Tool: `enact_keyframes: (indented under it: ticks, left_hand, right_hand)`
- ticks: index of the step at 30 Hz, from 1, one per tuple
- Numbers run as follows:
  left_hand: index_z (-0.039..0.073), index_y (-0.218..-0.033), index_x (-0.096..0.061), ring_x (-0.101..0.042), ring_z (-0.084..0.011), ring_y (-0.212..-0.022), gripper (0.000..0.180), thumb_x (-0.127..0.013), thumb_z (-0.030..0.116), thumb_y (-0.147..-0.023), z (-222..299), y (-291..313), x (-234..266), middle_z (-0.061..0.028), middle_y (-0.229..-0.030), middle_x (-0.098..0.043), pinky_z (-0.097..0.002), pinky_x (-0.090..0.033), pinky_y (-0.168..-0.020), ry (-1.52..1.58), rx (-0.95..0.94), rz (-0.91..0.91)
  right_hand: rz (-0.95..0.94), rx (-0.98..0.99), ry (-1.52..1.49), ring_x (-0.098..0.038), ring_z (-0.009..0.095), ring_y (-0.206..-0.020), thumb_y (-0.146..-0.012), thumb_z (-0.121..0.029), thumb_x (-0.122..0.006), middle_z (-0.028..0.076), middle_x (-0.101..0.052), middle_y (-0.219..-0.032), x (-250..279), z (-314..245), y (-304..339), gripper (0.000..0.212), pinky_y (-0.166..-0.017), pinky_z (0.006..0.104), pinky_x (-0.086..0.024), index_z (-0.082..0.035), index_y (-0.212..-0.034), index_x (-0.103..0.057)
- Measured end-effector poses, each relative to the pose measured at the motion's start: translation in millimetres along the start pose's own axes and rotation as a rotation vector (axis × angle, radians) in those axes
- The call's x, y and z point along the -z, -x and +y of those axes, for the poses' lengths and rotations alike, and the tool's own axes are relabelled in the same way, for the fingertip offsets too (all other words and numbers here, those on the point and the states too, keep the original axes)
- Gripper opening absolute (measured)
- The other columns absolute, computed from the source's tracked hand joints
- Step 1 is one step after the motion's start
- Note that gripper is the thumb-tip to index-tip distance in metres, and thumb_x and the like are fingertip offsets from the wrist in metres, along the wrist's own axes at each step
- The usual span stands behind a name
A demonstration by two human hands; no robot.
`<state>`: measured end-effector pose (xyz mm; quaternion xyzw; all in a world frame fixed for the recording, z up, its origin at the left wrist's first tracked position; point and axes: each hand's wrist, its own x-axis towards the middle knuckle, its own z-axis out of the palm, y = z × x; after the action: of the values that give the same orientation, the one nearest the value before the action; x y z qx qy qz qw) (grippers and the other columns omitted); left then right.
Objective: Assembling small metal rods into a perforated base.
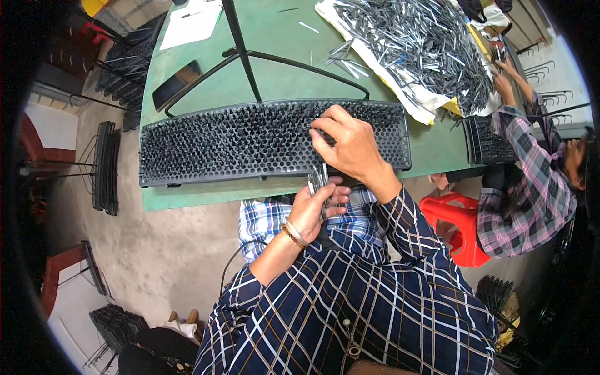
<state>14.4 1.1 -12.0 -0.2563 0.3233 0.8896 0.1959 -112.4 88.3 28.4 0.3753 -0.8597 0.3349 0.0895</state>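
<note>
A long black rack (pixel 206 150) lies across the near edge of the table, its surface a grid of round holes. Slim dark pieces stand in many of the holes on the left and middle; toward the right end the holes show bare. My left hand (pixel 306 209), with a beaded bracelet and a pale bangle, is closed round a small bundle of slim shiny sticks (pixel 320 178) just below the rack's front edge. Over the right part of the rack, my right hand (pixel 350 144) is bent in a pinch at the holes; whatever its fingertips hold is hidden.
A big heap of similar sticks (pixel 425 50) lies on a white sack (pixel 415 106) at the back right, with a few strays beside it. A black phone (pixel 177 85) and white paper (pixel 190 26) lie back left. A co-worker (pixel 531 181) sits right, near a red stool (pixel 453 222).
</note>
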Motion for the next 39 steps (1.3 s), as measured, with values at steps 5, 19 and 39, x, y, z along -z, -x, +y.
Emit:
enact_keyframes:
  ticks: [5,19,39]
  left_hand:
    - [-0.001,-0.114,-0.050,-0.061,-0.0174,-0.083,0.028,-0.051,0.015,-0.091,-1.6,-1.3,-0.7,-0.0139,-0.098,-0.062,-0.0287,-0.054,-0.066,-0.011,0.006,-0.004]
    - [0.000,-0.111,-0.052,-0.061,-0.0163,-0.082,0.024,-0.050,0.013,-0.091,-0.6,-1.0,2.3,-0.0129,-0.098,-0.062,-0.0292,-0.054,-0.066,0.008,0.003,-0.014]
    - [0.000,-0.108,-0.054,-0.061,-0.0159,-0.082,0.022,-0.049,0.013,-0.092,-0.7,-2.8,3.4,-0.0112,-0.097,-0.063,-0.0280,-0.054,-0.066,0.004,0.014,-0.004]
  right_hand:
    - [-0.127,-0.001,0.140,-0.061,0.029,-0.066,-0.077,-0.014,-0.062,0.009,-0.058,-0.079,-3.4,0.9,-7.1,0.011,-0.060,0.0387,-0.050,-0.005,-0.084,-0.065]
    - [-0.247,-0.094,0.134,-0.063,0.032,-0.078,-0.077,-0.012,-0.064,0.013,-0.065,-0.090,-5.5,-13.8,-2.1,0.022,-0.066,0.0396,-0.051,-0.005,-0.097,-0.064]
    - [0.076,-0.136,0.013,-0.061,0.027,-0.062,-0.074,-0.009,-0.062,0.008,-0.060,-0.078,-24.7,-13.5,-2.5,0.009,-0.056,0.0356,-0.049,-0.005,-0.082,-0.065]
